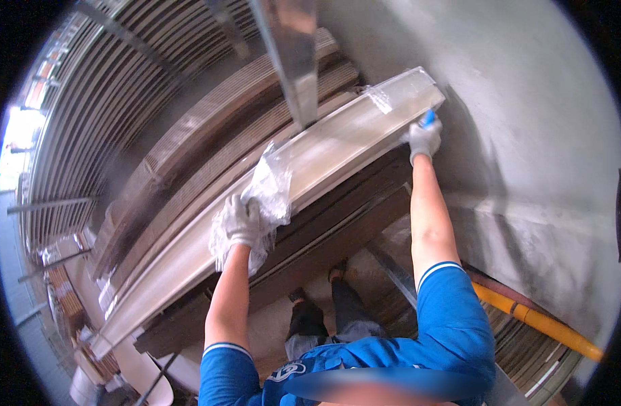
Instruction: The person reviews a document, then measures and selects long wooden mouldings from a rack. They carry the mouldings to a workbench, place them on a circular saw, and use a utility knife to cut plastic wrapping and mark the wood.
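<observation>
Wall: grey [527, 88], along the person's right; the panel's right end stops close to it.
Rack: metal, with an upright post [300, 74] standing at the panel's far long edge, right of mid-length.
Brown bundles: long lengths [188, 128] stacked on the rack, beyond the panel's far edge.
Pale panel: long and narrow [331, 152], lying across the person's front at the rack. Dark brown lengths [354, 230] show below its near edge; its actual bearing points are hidden.
Long axis: oblique, from near-left to far-right, so the right end lies farther from the body.
Clear film: loose and bunched [272, 179] over the panel near mid-length, part hanging past the near edge.
Left hand: gloved [241, 222], fingers bent into the film, grasping it; panel directly beneath. Direct contact with the panel cannot be confirmed.
Right hand: gloved [425, 140], clenched round the blue object, at the panel's near edge close to the right end. Panel lies to its left and just ahead; touching or only beside it, cannot tell.
Nearer hand: right to the panel's right end; left to mid-length and the film.
Blue object: small [429, 118], projecting from the right fist; type not determinable.
</observation>
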### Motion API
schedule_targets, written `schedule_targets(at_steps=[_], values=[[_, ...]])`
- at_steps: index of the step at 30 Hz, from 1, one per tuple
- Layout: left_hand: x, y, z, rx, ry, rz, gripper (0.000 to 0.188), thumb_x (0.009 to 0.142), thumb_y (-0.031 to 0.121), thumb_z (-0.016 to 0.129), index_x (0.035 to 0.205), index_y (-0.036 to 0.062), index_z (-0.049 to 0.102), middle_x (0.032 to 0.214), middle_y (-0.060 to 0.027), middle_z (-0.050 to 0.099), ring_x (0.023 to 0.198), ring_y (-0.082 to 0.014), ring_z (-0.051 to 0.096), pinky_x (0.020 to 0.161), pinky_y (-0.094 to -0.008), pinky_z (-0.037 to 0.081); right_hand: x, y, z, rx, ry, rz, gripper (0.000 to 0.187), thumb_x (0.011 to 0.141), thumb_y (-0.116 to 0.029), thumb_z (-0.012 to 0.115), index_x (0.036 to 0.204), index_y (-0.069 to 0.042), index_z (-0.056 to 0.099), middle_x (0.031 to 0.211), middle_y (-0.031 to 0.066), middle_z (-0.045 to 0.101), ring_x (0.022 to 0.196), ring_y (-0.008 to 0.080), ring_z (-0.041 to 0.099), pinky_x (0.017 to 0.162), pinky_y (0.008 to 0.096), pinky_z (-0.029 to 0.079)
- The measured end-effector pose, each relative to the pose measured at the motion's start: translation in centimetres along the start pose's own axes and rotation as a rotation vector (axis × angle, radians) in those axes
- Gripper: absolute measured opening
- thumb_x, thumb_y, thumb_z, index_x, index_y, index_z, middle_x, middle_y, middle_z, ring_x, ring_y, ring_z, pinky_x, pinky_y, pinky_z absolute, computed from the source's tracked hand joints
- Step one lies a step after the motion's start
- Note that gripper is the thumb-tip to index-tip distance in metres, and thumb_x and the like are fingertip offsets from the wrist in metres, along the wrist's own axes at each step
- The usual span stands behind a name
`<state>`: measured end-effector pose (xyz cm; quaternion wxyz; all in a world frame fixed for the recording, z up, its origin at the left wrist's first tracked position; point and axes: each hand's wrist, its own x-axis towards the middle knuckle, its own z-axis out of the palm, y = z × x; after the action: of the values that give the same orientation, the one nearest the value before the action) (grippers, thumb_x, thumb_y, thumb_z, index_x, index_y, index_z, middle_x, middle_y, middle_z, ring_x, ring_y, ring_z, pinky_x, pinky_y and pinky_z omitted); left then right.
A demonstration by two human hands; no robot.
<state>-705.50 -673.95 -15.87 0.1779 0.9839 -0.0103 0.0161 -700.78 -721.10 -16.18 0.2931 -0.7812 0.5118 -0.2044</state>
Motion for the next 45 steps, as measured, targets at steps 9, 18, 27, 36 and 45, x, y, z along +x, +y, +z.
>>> schedule_targets(at_steps=[9, 18, 27, 36, 45], values=[[-2.2, 2.4, -7.2, -0.144, -0.420, -0.084, 0.042, 0.083, 0.038, 0.065, 0.115, 0.0103, 0.065, 0.117, -0.0150, 0.064, 0.108, -0.0301, 0.061, 0.092, -0.0417, 0.048, -17.8, 1.9, -8.7, 0.432, -0.401, -0.011, 0.046, 0.085, -0.033, 0.072, 0.118, -0.005, 0.057, 0.109, 0.0087, 0.066, 0.093, 0.0166, 0.062, 0.079, 0.0290, 0.049], [-22.2, -3.1, -17.9, -1.319, -0.041, -0.377, 0.032, 0.080, 0.028, 0.072, 0.096, 0.0012, 0.064, 0.081, -0.0092, 0.066, 0.078, -0.0150, 0.063, 0.069, -0.0314, 0.051, -48.0, -3.8, -18.3, 0.550, -1.523, -0.687, 0.112, 0.063, -0.058, 0.083, 0.145, -0.002, 0.034, 0.137, 0.0130, 0.049, 0.122, 0.0231, 0.050, 0.103, 0.0343, 0.039], [-33.8, -16.0, -22.7, -1.812, 0.362, -0.718, 0.058, 0.081, 0.043, 0.073, 0.119, 0.0034, 0.055, 0.109, -0.0146, 0.063, 0.102, -0.0208, 0.060, 0.089, -0.0338, 0.048, -66.3, -5.1, -18.5, 0.355, -1.802, -0.615, 0.064, 0.075, -0.020, 0.084, 0.127, -0.003, 0.052, 0.117, 0.0050, 0.061, 0.103, 0.0163, 0.059, 0.091, 0.0308, 0.047], [-48.8, -24.5, -29.1, -0.869, 0.362, -0.562, 0.093, 0.062, 0.055, 0.080, 0.138, 0.0122, 0.048, 0.137, -0.0201, 0.047, 0.134, -0.0343, 0.038, 0.109, -0.0433, 0.034, -75.9, -5.2, -19.7, 0.232, -2.033, -0.820, 0.049, 0.078, -0.007, 0.073, 0.123, -0.002, 0.054, 0.112, 0.0064, 0.063, 0.100, 0.0165, 0.061, 0.087, 0.0314, 0.051], [-57.4, -27.7, -27.7, -1.495, 0.690, -0.595, 0.102, 0.061, 0.026, 0.089, 0.145, 0.0062, 0.035, 0.137, -0.0107, 0.050, 0.125, -0.0221, 0.047, 0.107, -0.0359, 0.038, -90.1, -5.2, -22.7, 0.176, -2.414, -0.526, 0.052, 0.076, -0.007, 0.074, 0.124, -0.001, 0.054, 0.113, 0.0069, 0.062, 0.100, 0.0170, 0.061, 0.089, 0.0318, 0.049]])
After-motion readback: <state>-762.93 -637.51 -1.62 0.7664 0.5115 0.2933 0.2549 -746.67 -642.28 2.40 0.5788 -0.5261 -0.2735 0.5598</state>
